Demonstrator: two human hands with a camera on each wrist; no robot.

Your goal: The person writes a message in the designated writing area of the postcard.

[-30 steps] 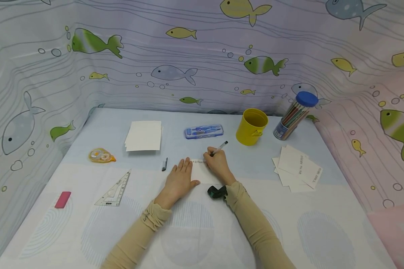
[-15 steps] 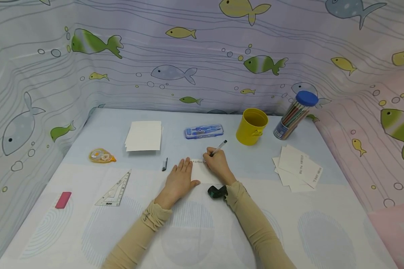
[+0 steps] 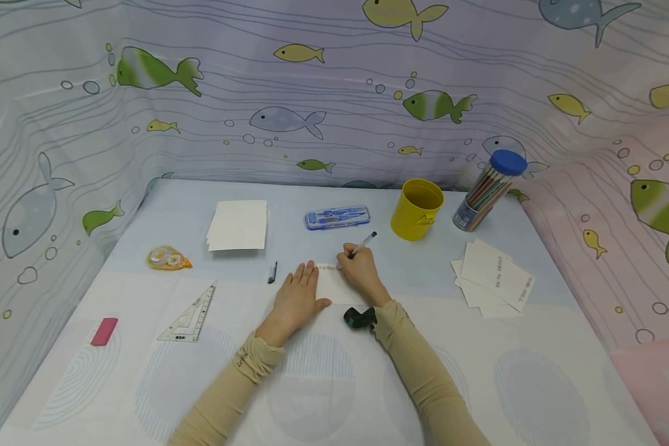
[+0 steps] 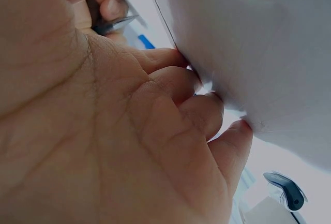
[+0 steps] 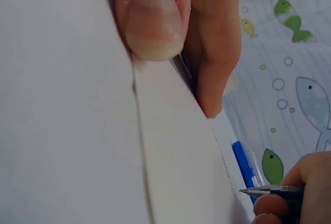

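Head view, centre of frame: card [image 3: 333,290] lying on the surface [image 3: 424,282], one line of small writing along its top edge; text too small to read. Left hand [image 3: 295,297] spread palm-down over the card's left side, fingers nearly straight, tips pressing; its grip is loose, nothing held. Right hand [image 3: 362,272] over the card's right side, grip closed, fingers curled around a pen [image 3: 367,241]. Pen slants, back end toward upper right. Right wrist view, lower right: nib at the writing line; contact with the card cannot be told.

Cap [image 3: 272,272] just left of the left fingertips. Dark object [image 3: 359,318] at the right wrist.

Upper centre: blue case [image 3: 337,218], then yellow cup [image 3: 407,220], tube of pencils [image 3: 486,195] leaning right in frame, blue lid on. Upper left of centre: stack of blank cards [image 3: 238,225]. Right of frame: overlapping cards [image 3: 487,282], some with writing. Left: correction tape [image 3: 167,258], clear set square [image 3: 197,316], red eraser [image 3: 104,332]. Fish-print curtain [image 3: 217,152] behind.
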